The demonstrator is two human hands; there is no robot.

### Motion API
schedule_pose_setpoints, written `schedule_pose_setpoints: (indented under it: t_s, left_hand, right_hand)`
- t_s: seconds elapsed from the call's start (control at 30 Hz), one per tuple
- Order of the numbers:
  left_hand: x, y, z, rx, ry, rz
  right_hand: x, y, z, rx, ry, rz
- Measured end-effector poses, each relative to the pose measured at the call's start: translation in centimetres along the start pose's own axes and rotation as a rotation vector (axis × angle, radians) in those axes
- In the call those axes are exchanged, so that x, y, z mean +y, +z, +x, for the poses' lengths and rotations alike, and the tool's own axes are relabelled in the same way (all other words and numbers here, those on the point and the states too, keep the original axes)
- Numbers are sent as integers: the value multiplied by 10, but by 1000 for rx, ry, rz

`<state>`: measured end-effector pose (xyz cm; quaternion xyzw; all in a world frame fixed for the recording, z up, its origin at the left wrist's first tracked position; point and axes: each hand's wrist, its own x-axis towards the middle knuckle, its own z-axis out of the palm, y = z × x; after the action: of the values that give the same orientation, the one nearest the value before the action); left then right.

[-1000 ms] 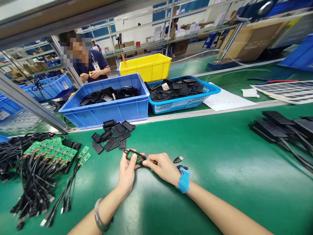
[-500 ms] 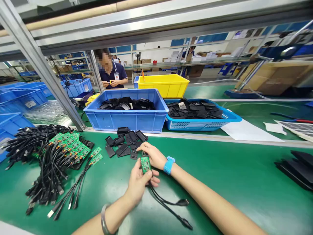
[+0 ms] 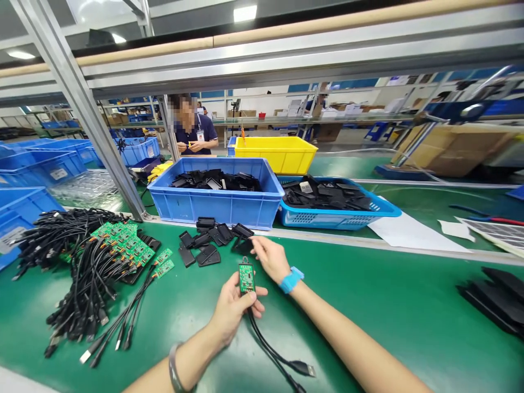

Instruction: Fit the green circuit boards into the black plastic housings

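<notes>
My left hand (image 3: 234,305) is closed around a green circuit board (image 3: 247,277) sitting in a black plastic shell, the thumb pressed on its lower end. From the board two black cables (image 3: 266,344) trail down over the table; a USB plug shows on one. Up and to the right, my right hand (image 3: 271,259) has its fingertips on a dark, slightly blurred black case piece (image 3: 242,246) at the edge of a small group of loose black case pieces (image 3: 208,255). The fingers appear to pinch that piece.
Bundles of black cables (image 3: 82,289) with green boards (image 3: 131,243) lie at left. Behind are a blue bin (image 3: 213,207) and a blue basket (image 3: 339,219) of black parts, plus a yellow bin (image 3: 282,155). A metal post (image 3: 98,125) stands left; a co-worker (image 3: 204,128) is beyond.
My right hand has left the board and moved slightly right and up to the loose case pieces, taking hold of one. My left hand keeps the board, now held a little more upright.
</notes>
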<state>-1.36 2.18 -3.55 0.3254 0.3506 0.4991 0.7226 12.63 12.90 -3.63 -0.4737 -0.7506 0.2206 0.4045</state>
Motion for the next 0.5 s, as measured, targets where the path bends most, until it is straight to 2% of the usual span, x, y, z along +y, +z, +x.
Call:
schedule_pose_setpoints:
  t_s: [0.07,0.17,0.27,0.37,0.5]
  left_hand:
    - [0,0,0,8,-19,39]
    - [-3,-1,1,-11,-57,89]
    - [-6,-3,1,-76,-112,116]
    - [-7,-6,-1,-171,-150,135]
    - [-7,-6,-1,-235,-167,180]
  right_hand:
    - [-1,-17,-11,113,107,44]
    - [-9,-38,-37,204,258,275]
    - [-19,-43,-63,136,373,482]
    - [-25,-38,-79,1,368,457]
    - [-26,-31,-84,-10,329,415]
